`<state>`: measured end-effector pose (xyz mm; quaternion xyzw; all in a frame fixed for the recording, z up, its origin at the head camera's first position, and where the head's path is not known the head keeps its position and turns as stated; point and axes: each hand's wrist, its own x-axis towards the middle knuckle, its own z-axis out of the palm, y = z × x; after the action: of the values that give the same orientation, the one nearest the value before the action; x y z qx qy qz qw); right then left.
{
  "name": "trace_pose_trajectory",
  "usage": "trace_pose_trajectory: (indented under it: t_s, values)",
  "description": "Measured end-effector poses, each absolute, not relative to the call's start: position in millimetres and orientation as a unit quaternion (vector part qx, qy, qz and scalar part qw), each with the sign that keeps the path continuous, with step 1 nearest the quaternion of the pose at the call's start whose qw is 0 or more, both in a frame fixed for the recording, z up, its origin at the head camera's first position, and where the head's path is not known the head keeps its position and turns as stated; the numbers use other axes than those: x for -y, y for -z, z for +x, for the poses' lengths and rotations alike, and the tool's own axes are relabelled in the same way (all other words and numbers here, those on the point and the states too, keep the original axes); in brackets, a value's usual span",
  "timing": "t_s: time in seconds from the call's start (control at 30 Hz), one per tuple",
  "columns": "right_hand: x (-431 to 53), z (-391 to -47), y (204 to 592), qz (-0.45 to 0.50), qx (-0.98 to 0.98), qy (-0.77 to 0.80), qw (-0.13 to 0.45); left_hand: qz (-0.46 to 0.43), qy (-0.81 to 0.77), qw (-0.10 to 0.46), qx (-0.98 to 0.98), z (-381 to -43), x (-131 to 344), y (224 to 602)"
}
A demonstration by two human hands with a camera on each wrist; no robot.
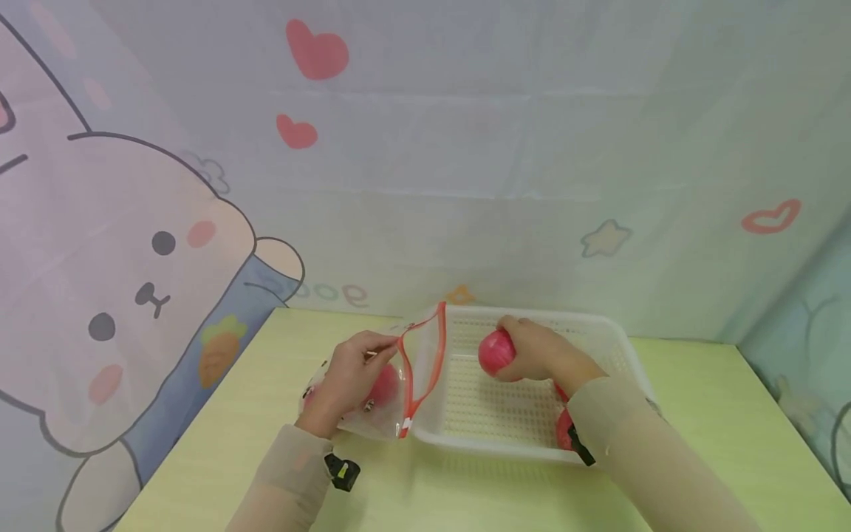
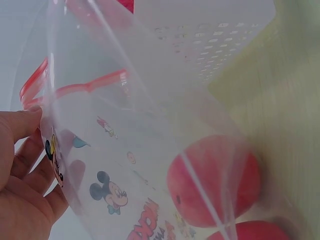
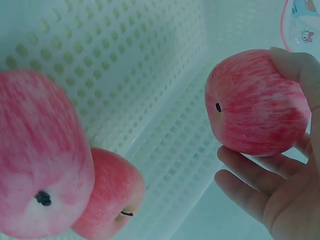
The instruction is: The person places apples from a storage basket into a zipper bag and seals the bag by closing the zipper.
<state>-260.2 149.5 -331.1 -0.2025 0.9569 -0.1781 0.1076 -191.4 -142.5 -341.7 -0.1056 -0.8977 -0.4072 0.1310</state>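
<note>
My right hand [image 1: 540, 350] grips a red apple [image 1: 496, 352] over the white basket [image 1: 465, 443]; in the right wrist view thumb and fingers curl round it. Two more apples lie in the basket, a near one [image 3: 40, 155] and a smaller-looking one [image 3: 112, 195] beside it. With thumb and forefinger my left hand [image 1: 350, 373] pinches the rim of a clear zip bag [image 2: 150, 150] printed with cartoon mice. The bag's red-edged mouth [image 1: 407, 369] gapes toward the basket. Inside the bag, apples [image 2: 215, 180] show through the plastic.
The basket and bag stand side by side on a pale yellow-green table [image 1: 219, 451]. Behind rises a cloth backdrop [image 1: 425, 162] with a cartoon rabbit and hearts. A black wrist device [image 1: 342, 471] sits at the left cuff.
</note>
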Motion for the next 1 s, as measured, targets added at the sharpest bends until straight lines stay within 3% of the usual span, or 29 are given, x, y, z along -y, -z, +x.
trace_pose_trajectory:
  t_s: [0.63,1.0]
  values:
    - [-147.1,-237.7,334.2,-0.207,-0.947,0.232,0.084,-0.115,0.397,0.156,0.897,-181.4,148.9,337.0]
    - [-138.0,-233.2,337.5,-0.23,-0.933,0.264,0.085,-0.102,0.404,0.137,0.899,-177.0,147.0,336.7]
